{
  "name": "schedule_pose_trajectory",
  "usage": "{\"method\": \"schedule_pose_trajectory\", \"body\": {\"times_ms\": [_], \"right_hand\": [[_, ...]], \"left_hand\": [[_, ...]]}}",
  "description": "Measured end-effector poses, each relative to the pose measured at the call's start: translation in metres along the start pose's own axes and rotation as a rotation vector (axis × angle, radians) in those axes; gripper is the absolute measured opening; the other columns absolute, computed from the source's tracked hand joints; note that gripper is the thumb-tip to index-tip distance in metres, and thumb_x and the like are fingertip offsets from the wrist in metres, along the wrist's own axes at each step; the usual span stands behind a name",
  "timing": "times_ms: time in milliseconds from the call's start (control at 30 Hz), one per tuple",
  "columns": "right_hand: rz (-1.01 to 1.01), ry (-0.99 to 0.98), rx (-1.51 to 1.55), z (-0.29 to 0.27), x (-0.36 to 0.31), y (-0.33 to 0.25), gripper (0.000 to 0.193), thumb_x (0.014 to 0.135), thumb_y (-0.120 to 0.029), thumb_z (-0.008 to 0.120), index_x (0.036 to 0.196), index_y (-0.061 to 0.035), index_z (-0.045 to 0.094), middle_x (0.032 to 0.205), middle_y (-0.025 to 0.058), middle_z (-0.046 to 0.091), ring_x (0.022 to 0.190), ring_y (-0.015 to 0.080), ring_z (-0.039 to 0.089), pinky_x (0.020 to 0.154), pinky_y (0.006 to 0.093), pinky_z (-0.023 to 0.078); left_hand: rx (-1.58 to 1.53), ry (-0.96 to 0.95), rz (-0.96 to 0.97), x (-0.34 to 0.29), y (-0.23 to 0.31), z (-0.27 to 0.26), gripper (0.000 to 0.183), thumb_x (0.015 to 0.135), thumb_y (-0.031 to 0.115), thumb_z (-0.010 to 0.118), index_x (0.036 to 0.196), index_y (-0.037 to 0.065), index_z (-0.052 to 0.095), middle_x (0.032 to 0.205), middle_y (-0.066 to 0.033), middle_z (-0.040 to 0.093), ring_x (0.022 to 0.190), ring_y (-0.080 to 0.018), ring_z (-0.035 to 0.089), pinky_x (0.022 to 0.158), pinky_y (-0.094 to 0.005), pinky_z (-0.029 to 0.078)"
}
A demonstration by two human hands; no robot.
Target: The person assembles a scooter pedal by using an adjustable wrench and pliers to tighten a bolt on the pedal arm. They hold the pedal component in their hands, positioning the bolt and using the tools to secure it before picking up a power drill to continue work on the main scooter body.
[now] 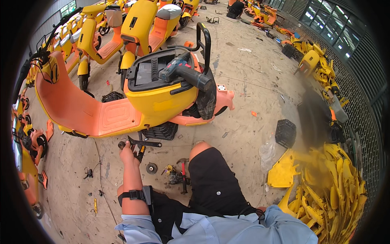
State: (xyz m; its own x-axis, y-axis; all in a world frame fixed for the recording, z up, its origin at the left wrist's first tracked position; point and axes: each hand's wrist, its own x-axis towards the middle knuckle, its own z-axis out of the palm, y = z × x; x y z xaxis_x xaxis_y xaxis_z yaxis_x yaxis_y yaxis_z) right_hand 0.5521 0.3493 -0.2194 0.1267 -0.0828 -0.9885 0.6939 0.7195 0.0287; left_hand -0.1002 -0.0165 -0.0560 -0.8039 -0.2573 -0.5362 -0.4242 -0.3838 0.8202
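Observation:
A yellow and orange scooter [118, 116] with its seat off stands before me. Below its floorboard, my left hand [126, 153] is closed at one end of a black flat bar with a hole in its far end [152, 143]. A small dark round piece [121, 144] shows at the fingers. Just right of the hand is a black and yellow tool handle [141, 154], touching or apart I cannot tell. On the open seat compartment lies a cordless drill [183, 73]. Only a bit of my right hand [262, 209] shows beside my right thigh, its fingers hidden.
On the floor between my knees lie a red-handled hammer [183, 177], a dark round disc [151, 168] and a motor-like part [174, 177]. Yellow panels [325, 195] are heaped at right, near a black crate [285, 133]. Several scooters [91, 40] stand behind. A person [235, 9] crouches far off.

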Motion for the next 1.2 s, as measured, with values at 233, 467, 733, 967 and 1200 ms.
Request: {"method": "schedule_pose_trajectory", "body": {"times_ms": [233,467,733,967,1200], "right_hand": [[-0.097,-0.258,-0.429,-0.003,-0.055,-0.013,0.038,0.082,-0.037,0.073,0.103,-0.0049,0.072,0.1,0.0077,0.073,0.088,0.0229,0.066,0.078,0.0394,0.05],[-0.624,1.703,1.393,-0.382,-0.281,0.095,0.025,0.092,-0.015,0.057,0.108,-0.0014,0.07,0.088,0.0087,0.071,0.077,0.0216,0.066,0.068,0.0351,0.052],[-1.647,1.708,1.275,-0.453,-0.476,-0.131,0.037,0.085,0.007,0.045,0.119,0.0081,0.061,0.102,0.0176,0.068,0.089,0.0248,0.068,0.073,0.0324,0.058],[-1.082,1.27,1.013,-0.382,-0.323,-0.167,0.035,0.086,0.002,0.046,0.115,0.0032,0.065,0.097,0.0122,0.069,0.074,0.0186,0.065,0.061,0.0311,0.053],[-0.827,1.218,0.956,-0.32,-0.272,-0.115,0.032,0.087,-0.005,0.051,0.114,0.0019,0.065,0.097,0.0106,0.07,0.075,0.0187,0.066,0.063,0.0321,0.053]], "left_hand": [[0.02,0.028,-0.007,-0.005,-0.005,0.006,0.021,0.097,0.016,0.06,0.117,0.012,0.057,0.106,-0.0013,0.066,0.094,-0.0164,0.065,0.068,-0.0336,0.039],[-0.048,-0.032,-0.031,-0.03,-0.01,0.02,0.017,0.094,0.016,0.063,0.11,0.011,0.059,0.101,-0.0016,0.066,0.086,-0.0154,0.065,0.064,-0.0313,0.039],[-0.072,0.008,-0.005,-0.035,0.002,-0.006,0.017,0.093,0.017,0.064,0.109,0.013,0.058,0.102,0.0005,0.066,0.086,-0.0137,0.063,0.065,-0.0305,0.038],[-0.074,0.009,0.015,-0.036,0.011,-0.011,0.02,0.095,0.017,0.063,0.113,0.01,0.059,0.1,-0.0018,0.066,0.088,-0.0157,0.064,0.067,-0.0314,0.041],[-0.084,-0.041,-0.002,-0.035,0.01,-0.002,0.023,0.094,0.015,0.065,0.115,0.009,0.057,0.096,-0.0019,0.066,0.081,-0.015,0.064,0.057,-0.0287,0.04]]}}
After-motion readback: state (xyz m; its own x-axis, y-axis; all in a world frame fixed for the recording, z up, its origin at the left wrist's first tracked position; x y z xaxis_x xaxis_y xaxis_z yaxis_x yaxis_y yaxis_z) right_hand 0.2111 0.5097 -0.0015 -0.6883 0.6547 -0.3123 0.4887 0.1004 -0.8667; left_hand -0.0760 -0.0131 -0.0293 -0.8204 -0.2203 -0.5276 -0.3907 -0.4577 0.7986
